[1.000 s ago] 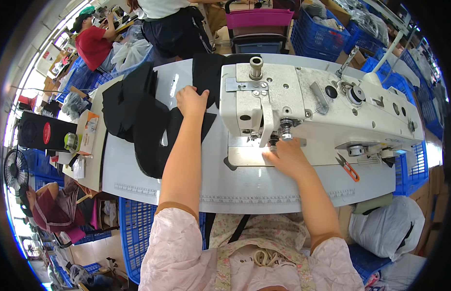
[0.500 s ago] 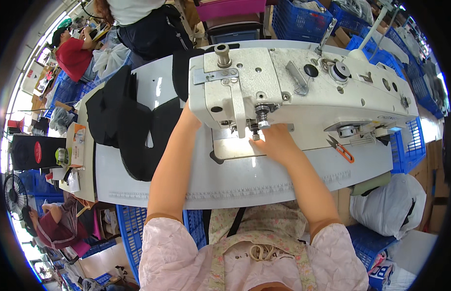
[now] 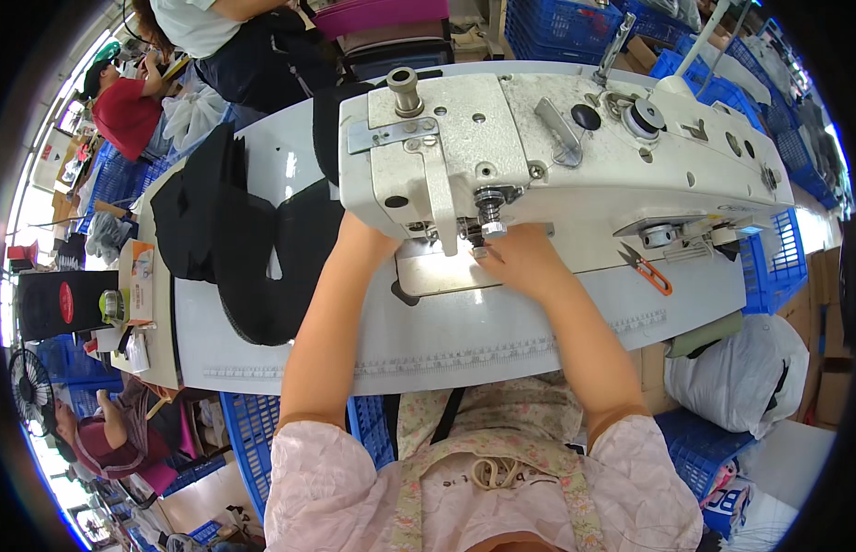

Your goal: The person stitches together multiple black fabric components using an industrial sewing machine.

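The left hand [image 3: 369, 239] lies at ten o'clock of the lit plate [image 3: 437, 274] under the sewing machine [image 3: 478, 152], the right hand [image 3: 522, 259] at three; with fingertips hidden, I cannot tell what either grips. Black fabric pieces [image 3: 251, 293] lie at nine on the worktop [image 3: 437, 322]. The step looks like close work beneath the machine; the next move calls for careful fingers. Ruler markings [image 3: 501, 350] toward six are unreadable.

The bare left hand [image 3: 368, 241] is partly hidden by the white metal sewing machine [image 3: 575, 175]; the bare right hand [image 3: 520, 260] is placed beside its needle area. Flat black fabric pieces [image 3: 248, 276] are spread at left, orange-handled metal snips [image 3: 647, 270] laid at right.
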Demonstrator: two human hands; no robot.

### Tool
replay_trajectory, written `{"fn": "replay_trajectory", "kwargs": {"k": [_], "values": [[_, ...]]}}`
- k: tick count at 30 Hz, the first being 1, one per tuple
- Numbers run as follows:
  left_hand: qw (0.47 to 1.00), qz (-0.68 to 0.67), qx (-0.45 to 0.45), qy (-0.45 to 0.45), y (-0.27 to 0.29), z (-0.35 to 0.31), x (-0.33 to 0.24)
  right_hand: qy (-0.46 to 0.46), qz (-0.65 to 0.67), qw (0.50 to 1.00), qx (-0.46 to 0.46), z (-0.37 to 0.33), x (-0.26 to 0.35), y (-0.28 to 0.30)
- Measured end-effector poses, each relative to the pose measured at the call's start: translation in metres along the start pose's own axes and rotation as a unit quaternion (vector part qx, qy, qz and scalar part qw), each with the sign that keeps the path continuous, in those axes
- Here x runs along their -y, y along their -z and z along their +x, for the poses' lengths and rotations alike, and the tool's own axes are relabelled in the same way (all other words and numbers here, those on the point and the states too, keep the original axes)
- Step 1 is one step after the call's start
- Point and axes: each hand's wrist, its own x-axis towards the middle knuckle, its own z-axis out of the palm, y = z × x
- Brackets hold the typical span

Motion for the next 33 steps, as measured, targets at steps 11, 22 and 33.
{"fn": "replay_trajectory", "kwargs": {"k": [11, 22, 33], "values": [[0.994, 0.028, 0.046, 0.096, -0.006, -0.036, -0.006, 0.053, 0.067, 0.996, -0.039, -0.009, 0.01, 0.0], [0.996, 0.081, -0.008, 0.044, -0.027, -0.036, 0.018, 0.03, 0.001, 1.0, -0.001, -0.004, 0.015, 0.005], [0.995, 0.01, 0.0, 0.099, -0.021, -0.034, 0.007, 0.015, 0.001, 0.999, -0.028, -0.006, 0.02, 0.006]]}}
